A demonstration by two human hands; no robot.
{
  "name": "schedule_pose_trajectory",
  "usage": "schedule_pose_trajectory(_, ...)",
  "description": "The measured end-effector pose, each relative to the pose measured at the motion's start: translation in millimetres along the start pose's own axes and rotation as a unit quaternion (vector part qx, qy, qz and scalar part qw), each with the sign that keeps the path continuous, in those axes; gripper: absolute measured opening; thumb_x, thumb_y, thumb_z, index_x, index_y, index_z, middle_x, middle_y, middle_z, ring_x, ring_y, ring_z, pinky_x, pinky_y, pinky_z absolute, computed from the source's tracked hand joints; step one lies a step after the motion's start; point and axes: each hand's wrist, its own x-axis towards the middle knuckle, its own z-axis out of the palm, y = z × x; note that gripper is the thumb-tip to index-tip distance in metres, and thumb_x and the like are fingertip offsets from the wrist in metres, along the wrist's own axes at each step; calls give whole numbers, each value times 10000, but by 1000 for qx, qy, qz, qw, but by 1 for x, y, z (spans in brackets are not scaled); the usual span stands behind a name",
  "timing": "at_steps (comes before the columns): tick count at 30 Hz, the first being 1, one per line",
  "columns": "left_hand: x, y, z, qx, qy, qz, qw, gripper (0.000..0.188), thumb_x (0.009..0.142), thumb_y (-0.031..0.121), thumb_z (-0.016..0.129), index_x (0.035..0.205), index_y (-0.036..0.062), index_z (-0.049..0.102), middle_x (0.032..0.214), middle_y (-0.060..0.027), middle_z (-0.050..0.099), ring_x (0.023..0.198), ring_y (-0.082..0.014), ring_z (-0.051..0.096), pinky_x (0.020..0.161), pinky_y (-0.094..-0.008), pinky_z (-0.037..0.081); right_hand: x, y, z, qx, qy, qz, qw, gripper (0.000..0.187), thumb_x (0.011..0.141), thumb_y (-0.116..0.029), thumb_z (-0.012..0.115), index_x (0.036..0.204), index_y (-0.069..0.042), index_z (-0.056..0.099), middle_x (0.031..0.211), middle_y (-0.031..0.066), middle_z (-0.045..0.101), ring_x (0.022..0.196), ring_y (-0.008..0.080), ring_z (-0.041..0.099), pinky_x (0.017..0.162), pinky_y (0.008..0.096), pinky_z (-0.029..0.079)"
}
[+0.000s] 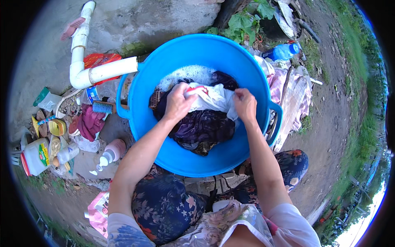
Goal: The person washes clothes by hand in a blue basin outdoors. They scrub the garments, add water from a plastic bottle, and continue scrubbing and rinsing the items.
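Note:
Both my hands are inside a large blue tub (158,57). A wet white cloth with red marks (214,99) is stretched between them, its kind not clear. My left hand (179,103) is closed on the cloth's left end, near the red part. At the other end, my right hand (245,105) pinches the cloth's edge. Beneath it lies a heap of dark purple wet clothes (201,127), with a brown patterned piece at its left. White suds (185,74) float behind the heap.
A white pipe with a red tap handle (103,72) ends at the tub's left rim. Left on the ground are a blue-bristled brush (103,107), a pink pump bottle (114,150) and a white jug (37,156). A blue bottle (282,52) and wooden board (288,107) lie right.

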Motion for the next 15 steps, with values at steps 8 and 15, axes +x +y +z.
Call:
schedule_pose_trajectory(8,-10,49,-31,-269,-121,91,951,454,981,437,428,1050,29,616,936,-32,633,858,-111,581,732,-256,457,-28,-78,10,186,-154,-105,965,418,741,-59,692,1144,-41,585,1091,126,646,1026,267,615,858,347,475)
schedule_pose_trajectory(15,-11,3,-5,-290,-186,9,939,788,913,454,532,1467,20,177,1427,-149,363,1302,-224,364,1093,-340,263,-10,-114,-10,583,-178,151,778,252,912,-125,534,1133,-4,541,1083,118,630,963,237,635,827,393,524)
